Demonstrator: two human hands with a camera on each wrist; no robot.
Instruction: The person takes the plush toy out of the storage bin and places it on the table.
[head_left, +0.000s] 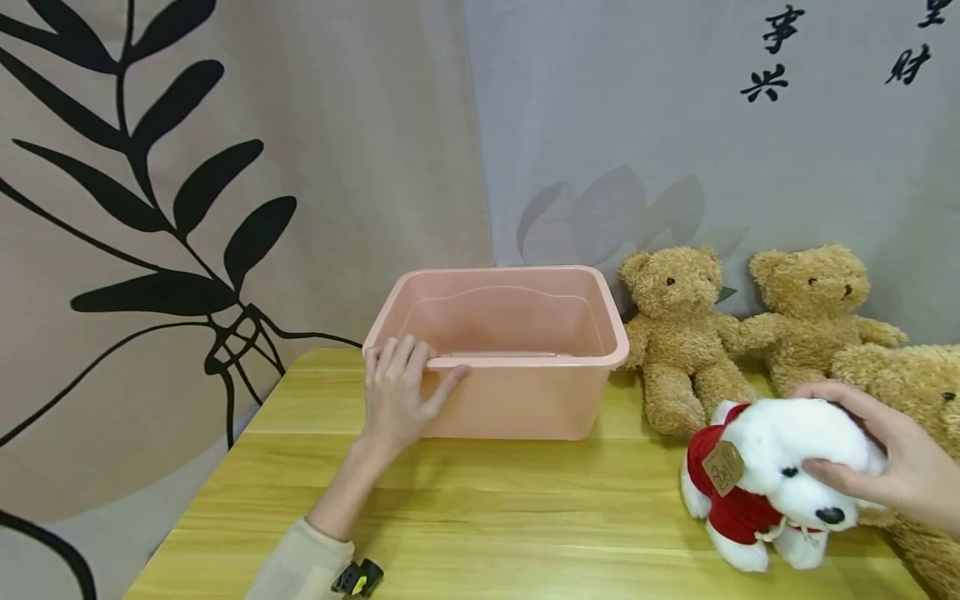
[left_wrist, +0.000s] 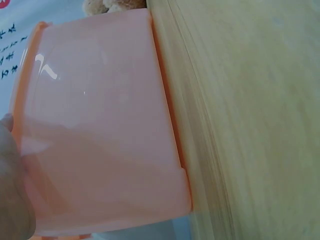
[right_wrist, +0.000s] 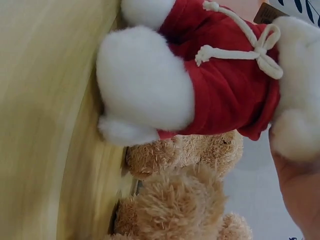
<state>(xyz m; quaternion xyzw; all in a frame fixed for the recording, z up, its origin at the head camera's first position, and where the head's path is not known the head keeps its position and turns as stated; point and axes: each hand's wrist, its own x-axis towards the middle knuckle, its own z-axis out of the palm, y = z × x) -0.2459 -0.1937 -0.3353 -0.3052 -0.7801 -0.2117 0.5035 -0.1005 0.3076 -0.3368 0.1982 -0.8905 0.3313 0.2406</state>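
A pink plastic bin [head_left: 517, 402] stands on the wooden table, its inside facing up and toward me. My left hand [head_left: 397, 396] grips its near rim at the left corner, fingers over the edge and thumb along the outside. At the right, my right hand [head_left: 900, 458] holds a white plush dog [head_left: 776, 446] by the head, thumb near its eye. The dog wears a red hooded top [right_wrist: 225, 75] with a white drawstring bow [right_wrist: 262, 50], and a brown tag [head_left: 723, 468] hangs at its side. Its legs are right at the tabletop.
Two tan teddy bears [head_left: 675, 333] [head_left: 813, 308] sit side by side right of the bin, against the curtain. Another teddy bear [head_left: 918, 387] is at the right edge, partly behind my right hand. The wooden table [head_left: 525, 517] has its left edge beside my left forearm.
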